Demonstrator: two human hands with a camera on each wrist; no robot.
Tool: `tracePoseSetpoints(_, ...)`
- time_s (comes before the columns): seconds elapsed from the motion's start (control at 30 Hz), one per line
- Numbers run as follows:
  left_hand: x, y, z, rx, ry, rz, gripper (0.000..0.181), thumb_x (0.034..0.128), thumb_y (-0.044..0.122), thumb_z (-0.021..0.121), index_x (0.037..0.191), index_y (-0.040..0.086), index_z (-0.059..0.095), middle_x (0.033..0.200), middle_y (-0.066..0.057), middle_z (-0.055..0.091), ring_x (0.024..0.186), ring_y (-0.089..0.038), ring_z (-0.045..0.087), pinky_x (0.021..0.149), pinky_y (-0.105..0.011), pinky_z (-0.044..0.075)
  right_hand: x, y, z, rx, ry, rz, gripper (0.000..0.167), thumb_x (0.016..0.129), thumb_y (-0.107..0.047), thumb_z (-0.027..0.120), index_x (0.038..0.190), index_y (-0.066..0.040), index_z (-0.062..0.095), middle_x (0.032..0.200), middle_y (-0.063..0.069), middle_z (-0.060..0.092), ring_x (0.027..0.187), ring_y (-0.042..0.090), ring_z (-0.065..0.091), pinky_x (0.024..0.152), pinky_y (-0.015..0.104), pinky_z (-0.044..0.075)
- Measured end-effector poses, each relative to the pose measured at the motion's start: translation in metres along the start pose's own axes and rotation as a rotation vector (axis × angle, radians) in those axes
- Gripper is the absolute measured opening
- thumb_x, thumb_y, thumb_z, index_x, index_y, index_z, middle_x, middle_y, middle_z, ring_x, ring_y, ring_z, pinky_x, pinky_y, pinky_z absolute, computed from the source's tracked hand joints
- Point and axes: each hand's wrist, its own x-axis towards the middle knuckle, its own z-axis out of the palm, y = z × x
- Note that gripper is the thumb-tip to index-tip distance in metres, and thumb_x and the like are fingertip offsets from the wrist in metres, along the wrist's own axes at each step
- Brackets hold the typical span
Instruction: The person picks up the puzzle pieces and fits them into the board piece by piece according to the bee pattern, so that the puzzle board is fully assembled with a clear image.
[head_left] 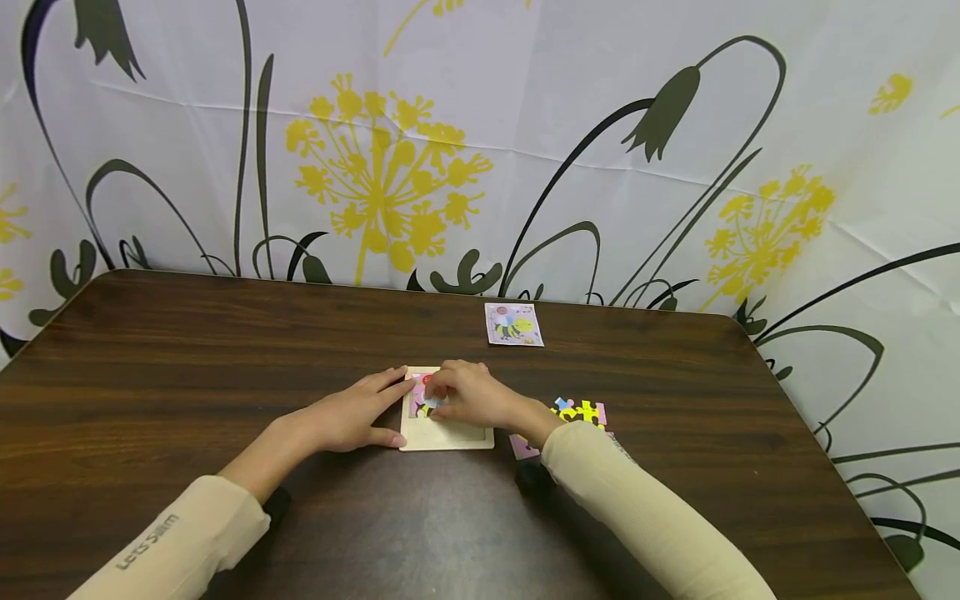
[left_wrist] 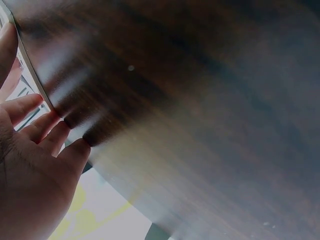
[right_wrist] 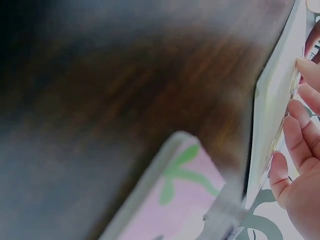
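A pale wooden puzzle tray [head_left: 450, 437] lies on the table, with a few joined jigsaw pieces [head_left: 417, 400] in its upper left part. My left hand [head_left: 341, 417] rests along the tray's left side, fingers extended, thumb at the lower corner and fingertips at the upper one. Over the tray, my right hand [head_left: 476, 398] bends its thumb and forefinger around a light blue jigsaw piece [head_left: 432, 401], partly hidden by the fingers. In the right wrist view, that hand's fingertips [right_wrist: 278, 162] meet the tray's inner surface.
Loose yellow, pink and blue jigsaw pieces [head_left: 588, 411] lie right of the tray, partly behind the right forearm. One pink piece with a green plant [right_wrist: 185, 185] shows in the right wrist view. A bee picture card [head_left: 513, 324] lies farther back, before a flowered curtain [head_left: 555, 108].
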Motion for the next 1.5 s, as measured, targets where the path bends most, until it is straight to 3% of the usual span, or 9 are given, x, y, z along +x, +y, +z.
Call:
tracePoseSetpoints(0.27,0.000,0.001,-0.001,-0.010,-0.018,-0.012,0.077,0.0838,0.038,0.063,0.140,-0.002,0.030,0.145,-0.025,0.020,0.131,-0.043,0.020,0.098,-0.055,0.028,-0.001,0.001,-0.001,0.004,-0.013,-0.001,0.017,0.079,-0.017,0.071,0.093,-0.011,0.065,0.084,-0.002,0.053,0.082,0.013,0.050,0.073,0.028,0.031)
tracePoseSetpoints(0.47,0.000,0.002,-0.002,-0.011,-0.022,-0.026,0.078,0.0833,0.039,0.064,0.141,-0.001,0.030,0.146,-0.024,0.020,0.131,-0.043,0.020,0.098,-0.055,0.028,-0.005,0.004,-0.008,0.102,-0.023,-0.046,0.022,0.081,-0.013,0.069,0.101,-0.004,0.064,0.090,0.003,0.058,0.084,0.015,0.053,0.077,0.022,0.042)
tracePoseSetpoints(0.8,0.001,0.002,0.000,-0.017,-0.030,-0.044,0.079,0.0825,0.040,0.064,0.141,0.000,0.030,0.146,-0.023,0.019,0.131,-0.042,0.020,0.099,-0.055,0.027,-0.019,0.016,-0.029,0.129,-0.015,-0.033,0.018,0.083,-0.013,0.068,0.097,-0.003,0.064,0.087,0.004,0.060,0.079,0.018,0.054,0.070,0.024,0.045)
tracePoseSetpoints(1.2,0.001,0.002,-0.001,-0.016,-0.027,-0.048,0.078,0.0826,0.036,0.065,0.141,-0.001,0.029,0.146,-0.024,0.019,0.132,-0.041,0.019,0.100,-0.054,0.026,-0.056,0.048,-0.052,0.124,-0.065,0.096,0.020,0.082,-0.016,0.069,0.098,-0.004,0.064,0.091,0.004,0.061,0.080,0.012,0.054,0.074,0.029,0.047)
tracePoseSetpoints(1.5,0.000,0.003,-0.001,-0.013,-0.018,-0.035,0.078,0.0825,0.037,0.065,0.140,-0.002,0.030,0.145,-0.025,0.020,0.132,-0.042,0.019,0.100,-0.054,0.026,-0.093,0.070,-0.060,0.102,-0.023,0.156,0.020,0.083,-0.017,0.069,0.097,-0.003,0.064,0.092,0.004,0.061,0.084,0.017,0.056,0.075,0.036,0.048)
